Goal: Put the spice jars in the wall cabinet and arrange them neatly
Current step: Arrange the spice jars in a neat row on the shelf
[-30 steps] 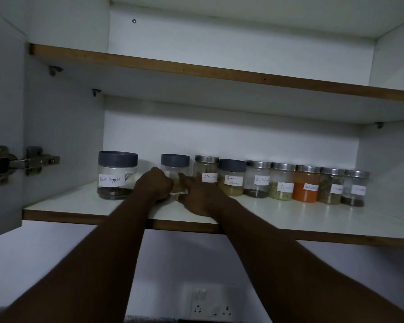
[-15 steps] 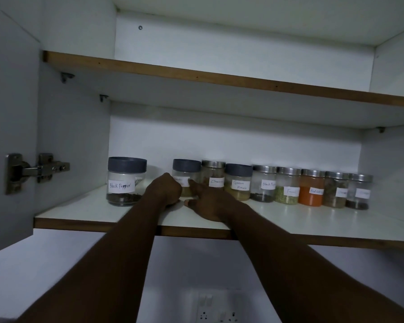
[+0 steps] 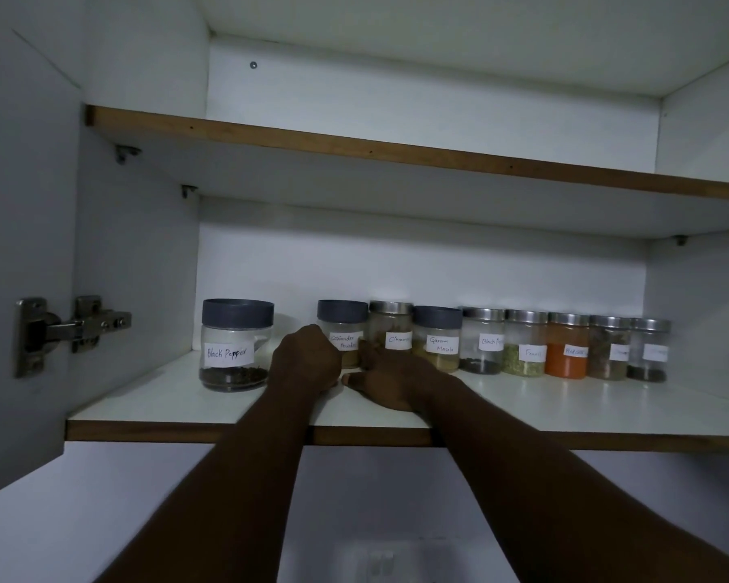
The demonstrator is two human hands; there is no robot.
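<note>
A row of labelled spice jars stands on the lower cabinet shelf [image 3: 565,414]. The grey-lidded coriander powder jar [image 3: 342,330] is at the row's left end, close against the steel-lidded cinnamon jar [image 3: 390,330]. My left hand [image 3: 306,359] is curled against the coriander jar's lower left side, its fingertips hidden. My right hand [image 3: 386,382] lies flat on the shelf, thumb spread, fingers reaching the base between these two jars. A larger black pepper jar [image 3: 234,345] stands apart to the left.
Right of the cinnamon jar stand garam masala [image 3: 437,338], a fennel jar [image 3: 525,345], an orange powder jar [image 3: 567,347] and others. An upper shelf [image 3: 396,151] runs overhead. The door hinge [image 3: 68,330] is on the left wall. A wall socket [image 3: 379,561] sits below.
The coriander jar has slid slightly right, closing the gap to the cinnamon jar. Both hands stay at its base. My head has shifted, so the shelf looks lower and further right.
</note>
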